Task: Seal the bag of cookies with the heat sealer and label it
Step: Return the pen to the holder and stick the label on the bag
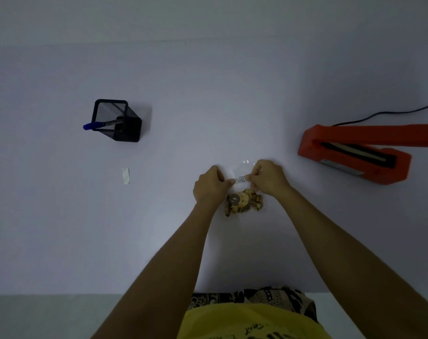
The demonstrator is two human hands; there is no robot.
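White table point(61, 216): both hands' point(211, 184) grip pinches label point(241, 180).

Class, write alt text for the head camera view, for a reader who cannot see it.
Both hands, left hand and right hand, pinch a small printed label over a clear bag of cookies on a pale table. An orange heat sealer lies right; a mesh pen holder and paper strip left.

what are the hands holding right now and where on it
Both hands, left hand and right hand, pinch the label by its two ends, over the bag.
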